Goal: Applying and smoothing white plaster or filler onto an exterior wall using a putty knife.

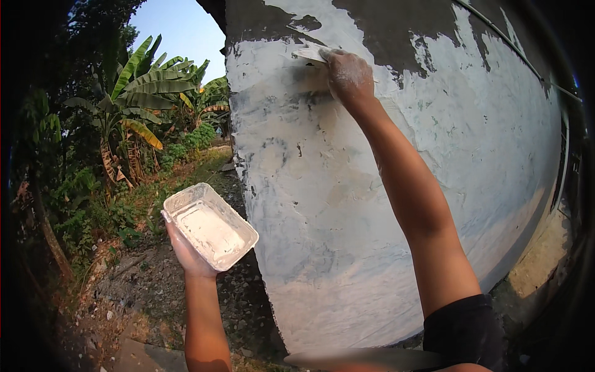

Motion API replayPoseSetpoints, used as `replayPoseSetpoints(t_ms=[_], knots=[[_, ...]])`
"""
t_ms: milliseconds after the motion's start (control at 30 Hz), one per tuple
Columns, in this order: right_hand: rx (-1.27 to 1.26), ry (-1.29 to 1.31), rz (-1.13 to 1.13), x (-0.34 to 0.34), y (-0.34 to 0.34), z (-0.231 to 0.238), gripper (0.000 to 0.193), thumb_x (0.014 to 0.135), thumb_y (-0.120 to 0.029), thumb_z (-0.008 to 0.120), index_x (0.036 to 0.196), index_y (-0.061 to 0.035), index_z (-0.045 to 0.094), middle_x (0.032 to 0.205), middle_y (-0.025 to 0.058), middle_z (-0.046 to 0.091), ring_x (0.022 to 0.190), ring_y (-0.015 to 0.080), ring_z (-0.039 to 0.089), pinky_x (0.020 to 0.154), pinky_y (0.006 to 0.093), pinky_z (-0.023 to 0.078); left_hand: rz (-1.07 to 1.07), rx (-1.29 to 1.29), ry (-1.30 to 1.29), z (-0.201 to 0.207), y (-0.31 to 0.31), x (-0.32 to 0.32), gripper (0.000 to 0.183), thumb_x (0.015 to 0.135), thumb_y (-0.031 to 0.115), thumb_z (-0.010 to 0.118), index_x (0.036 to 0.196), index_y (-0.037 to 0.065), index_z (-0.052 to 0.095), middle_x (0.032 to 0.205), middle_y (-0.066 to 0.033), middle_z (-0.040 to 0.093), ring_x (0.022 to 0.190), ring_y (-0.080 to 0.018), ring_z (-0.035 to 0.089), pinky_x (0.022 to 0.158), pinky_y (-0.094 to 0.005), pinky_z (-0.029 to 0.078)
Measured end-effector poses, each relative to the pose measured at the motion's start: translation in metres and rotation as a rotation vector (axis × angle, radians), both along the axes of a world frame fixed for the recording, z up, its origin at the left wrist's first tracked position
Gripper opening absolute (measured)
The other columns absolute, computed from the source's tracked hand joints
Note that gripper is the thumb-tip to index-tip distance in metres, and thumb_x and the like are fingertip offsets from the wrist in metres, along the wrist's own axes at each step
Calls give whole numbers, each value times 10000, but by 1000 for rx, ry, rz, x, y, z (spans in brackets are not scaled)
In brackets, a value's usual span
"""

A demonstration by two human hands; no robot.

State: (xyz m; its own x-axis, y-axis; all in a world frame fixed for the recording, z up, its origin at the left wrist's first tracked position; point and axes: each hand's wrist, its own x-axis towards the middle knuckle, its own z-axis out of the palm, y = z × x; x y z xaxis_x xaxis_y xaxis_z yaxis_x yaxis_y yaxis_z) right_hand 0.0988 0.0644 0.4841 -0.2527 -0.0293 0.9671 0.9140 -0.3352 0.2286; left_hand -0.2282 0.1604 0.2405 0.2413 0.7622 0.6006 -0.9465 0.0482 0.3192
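My left hand (188, 253) grips a white rectangular plastic tub (243, 234) from below and its left side. White paste coats the tub's inside, and the tub is tilted so that its open top faces me. Up at the wall (347, 248), my right hand (351, 74) is closed round a putty knife (310, 52), whose blade is smeared with white and lies against the surface. My fist hides the handle. White filler covers most of the wall below the blade, while dark grey cement (396, 28) shows in ragged patches along the top.
The wall's rough left edge (251, 211) runs down beside the tub. Beyond it lie stony ground (142, 291) and banana plants (145, 93). A thin pipe (502, 37) crosses the wall's upper right. A concrete ledge (539, 260) lies at the lower right.
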Motion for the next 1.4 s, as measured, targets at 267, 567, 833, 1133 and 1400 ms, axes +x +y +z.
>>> replayPoseSetpoints(t_ms=[267,567,833,1133,1400], knots=[[-427,-340,-62,-33,37,-197,533,847,-123,598,1367,-16,544,1291,233,619,1138,353,648,865,431,572,-163,170,-41,17,15,8,595,1027,564,357,1351,97,533,1301,-106,600,1141,-320,604,978,-505,507],[-562,140,-63,-61,-34,-91,199,913,-128,548,1056,-126,687,845,129,710,759,327,709,635,463,551,-114,157,-7,39,-10,11,615,1023,587,349,1355,102,529,1288,-113,608,1131,-319,613,960,-518,520],[-132,134,-35,-8,5,1,269,912,-151,567,1157,-112,671,992,144,712,880,349,695,727,457,558,-122,143,-9,55,-9,27,621,1025,584,337,1368,98,517,1306,-115,599,1143,-323,603,979,-513,507],[-574,-161,-19,-55,17,-102,247,868,-120,560,1064,-20,672,926,189,706,849,321,719,714,452,557,-184,261,-13,50,-4,22,619,1024,575,366,1382,91,512,1326,-120,589,1163,-334,595,997,-517,494],[-140,63,-94,26,-52,-39,292,873,-88,541,1106,-124,713,966,85,729,876,326,699,708,462,558,-212,253,-34,56,-21,43,617,1022,574,356,1360,91,538,1310,-112,612,1158,-316,608,989,-512,505]])
